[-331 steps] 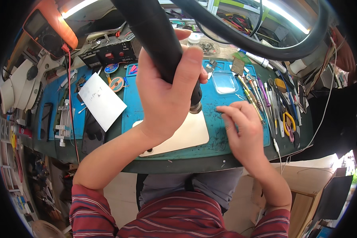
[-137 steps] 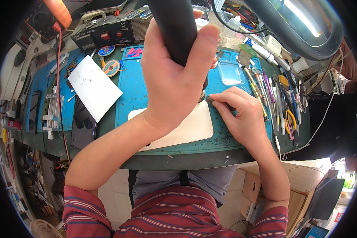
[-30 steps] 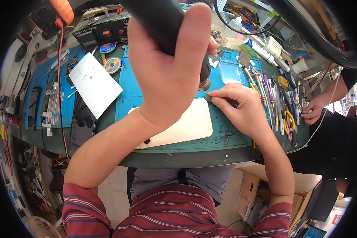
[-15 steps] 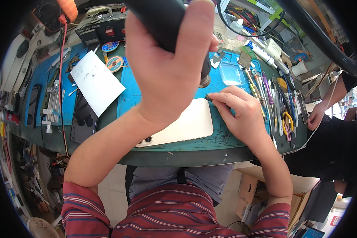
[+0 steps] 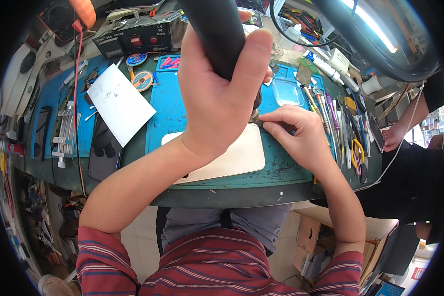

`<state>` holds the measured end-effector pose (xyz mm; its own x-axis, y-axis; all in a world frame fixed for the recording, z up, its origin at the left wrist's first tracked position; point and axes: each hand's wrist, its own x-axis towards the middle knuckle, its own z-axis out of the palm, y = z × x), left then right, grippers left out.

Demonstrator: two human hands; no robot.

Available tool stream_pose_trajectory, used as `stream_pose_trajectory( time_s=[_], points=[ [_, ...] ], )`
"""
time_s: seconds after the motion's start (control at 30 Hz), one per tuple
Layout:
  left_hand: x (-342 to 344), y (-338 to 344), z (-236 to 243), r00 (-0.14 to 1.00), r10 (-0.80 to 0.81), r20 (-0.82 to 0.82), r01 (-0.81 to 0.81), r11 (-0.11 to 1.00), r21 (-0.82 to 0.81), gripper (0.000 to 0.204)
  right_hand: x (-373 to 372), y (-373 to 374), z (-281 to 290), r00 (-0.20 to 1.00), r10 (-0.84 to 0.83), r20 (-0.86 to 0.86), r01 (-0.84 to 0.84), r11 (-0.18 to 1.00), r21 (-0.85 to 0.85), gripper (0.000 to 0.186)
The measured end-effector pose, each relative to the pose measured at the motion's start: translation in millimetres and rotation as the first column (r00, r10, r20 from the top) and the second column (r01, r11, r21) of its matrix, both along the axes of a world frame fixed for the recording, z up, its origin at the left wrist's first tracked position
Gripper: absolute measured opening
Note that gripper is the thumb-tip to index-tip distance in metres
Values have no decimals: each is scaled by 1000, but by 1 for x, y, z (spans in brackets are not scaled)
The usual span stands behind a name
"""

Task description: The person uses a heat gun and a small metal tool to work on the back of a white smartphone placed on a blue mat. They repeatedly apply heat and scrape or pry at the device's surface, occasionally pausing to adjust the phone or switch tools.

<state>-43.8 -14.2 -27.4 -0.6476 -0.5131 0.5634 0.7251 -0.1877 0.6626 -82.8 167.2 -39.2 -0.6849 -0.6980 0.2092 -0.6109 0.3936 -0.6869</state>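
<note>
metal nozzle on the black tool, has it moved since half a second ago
Yes: against the clear square case, the metal nozzle has shifted toward the person, and appears closer to the cream phone.

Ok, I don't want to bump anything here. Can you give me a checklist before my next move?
1. Left grip closed around the black tool: ok.
2. Right grip pinching the small dark piece: ok.
3. Tool's metal tip clear of the right fingertips: cannot tell; they nearly meet in view, depth unclear.
4. Pale phone lying on the blue mat: ok.
5. Phone's camera corner in view: not ok; left forearm mostly covers it.
6. Co-worker's hand away from the phone: ok.
</note>
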Motion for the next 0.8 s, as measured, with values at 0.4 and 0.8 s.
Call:
stream_pose_trajectory(
  time_s=[0.4,0.8],
  points=[
    [7,-11,8,999,36,10,-34,993,-114,33,7,-9,7,990,-58,125,43,992,119,17],
    [17,-24,28,993,121,7,-120,992,-37,36,34,30,30,974,-205,101,210,977,-41,9]
  ],
)
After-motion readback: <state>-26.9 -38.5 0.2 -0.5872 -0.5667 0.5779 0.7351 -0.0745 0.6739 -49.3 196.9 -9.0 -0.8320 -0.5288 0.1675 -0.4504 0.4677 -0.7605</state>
